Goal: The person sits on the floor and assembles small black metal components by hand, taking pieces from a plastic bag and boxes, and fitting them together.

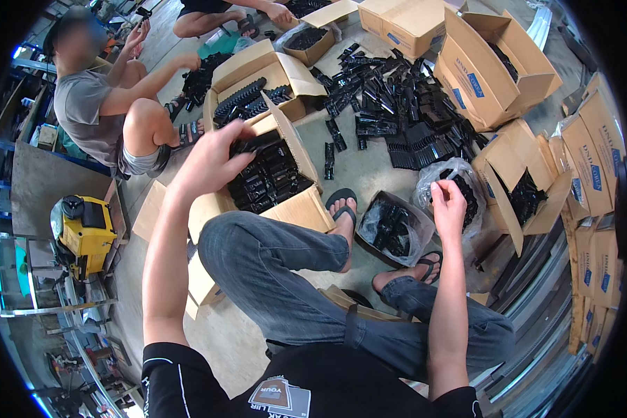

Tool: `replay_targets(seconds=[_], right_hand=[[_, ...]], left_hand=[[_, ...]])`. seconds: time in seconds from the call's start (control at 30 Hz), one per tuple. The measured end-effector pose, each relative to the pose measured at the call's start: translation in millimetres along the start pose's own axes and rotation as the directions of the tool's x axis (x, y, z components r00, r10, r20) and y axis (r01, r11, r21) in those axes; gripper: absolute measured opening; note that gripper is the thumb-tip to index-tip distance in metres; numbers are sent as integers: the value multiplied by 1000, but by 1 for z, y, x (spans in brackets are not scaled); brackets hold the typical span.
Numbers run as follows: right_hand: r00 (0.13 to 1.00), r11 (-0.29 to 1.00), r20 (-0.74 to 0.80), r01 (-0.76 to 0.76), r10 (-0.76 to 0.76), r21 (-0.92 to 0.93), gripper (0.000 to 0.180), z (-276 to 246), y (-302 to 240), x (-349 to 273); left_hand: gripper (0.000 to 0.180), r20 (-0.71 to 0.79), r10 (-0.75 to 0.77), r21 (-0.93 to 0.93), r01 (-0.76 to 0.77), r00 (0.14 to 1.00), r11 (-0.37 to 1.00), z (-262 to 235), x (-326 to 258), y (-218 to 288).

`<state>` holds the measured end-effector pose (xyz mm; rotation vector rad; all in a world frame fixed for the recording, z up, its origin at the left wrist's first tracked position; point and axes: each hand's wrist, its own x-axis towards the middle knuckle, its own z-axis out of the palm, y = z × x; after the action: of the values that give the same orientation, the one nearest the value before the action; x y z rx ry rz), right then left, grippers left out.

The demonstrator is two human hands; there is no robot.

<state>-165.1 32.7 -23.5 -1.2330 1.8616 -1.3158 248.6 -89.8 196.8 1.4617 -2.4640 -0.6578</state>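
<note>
My left hand point(212, 159) reaches over an open cardboard box point(303, 212) packed with rows of glossy black plastic parts point(268, 177). Its thumb and fingers are closed around one end of a black plastic part point(261, 142) at the box's far side. My right hand point(450, 207) is raised with thumb and fingertips pinched together; whatever may be between them is too small to make out. Just beyond it sits a clear plastic bag point(435, 182) of black parts. A smaller box lined with clear plastic point(414, 221), also holding black parts, stands between my feet.
A large pile of black parts point(418, 115) covers the floor ahead. Open cartons point(467, 76) stand at the far right, with stacked boxes point(592, 167) along the right side. A co-worker point(94, 97) squats at the left, near a yellow machine point(83, 237); another person is at the top.
</note>
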Motion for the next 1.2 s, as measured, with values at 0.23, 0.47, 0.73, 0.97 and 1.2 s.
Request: replay_targets(seconds=[0.23, 0.47, 0.73, 0.97, 1.2], right_hand=[[991, 985, 99, 107, -94, -137, 14, 20, 2, -11], [966, 941, 256, 111, -28, -319, 14, 34, 14, -24], [962, 934, 264, 24, 76, -356, 15, 40, 24, -19], [942, 935, 327, 48, 75, -352, 14, 62, 28, -28], [960, 948, 277, 111, -25, -299, 15, 50, 28, -25]], left_hand=[[41, 210, -265, -182, 303, 941, 935, 129, -21, -172], [45, 155, -298, -375, 335, 942, 865, 263, 23, -213], [37, -76, -623, -312, 575, 778, 756, 264, 7, -204], [48, 51, -791, -221, 780, 609, 586, 276, -14, -197], [41, 292, -784, -741, 648, 547, 176, 283, -13, -213]])
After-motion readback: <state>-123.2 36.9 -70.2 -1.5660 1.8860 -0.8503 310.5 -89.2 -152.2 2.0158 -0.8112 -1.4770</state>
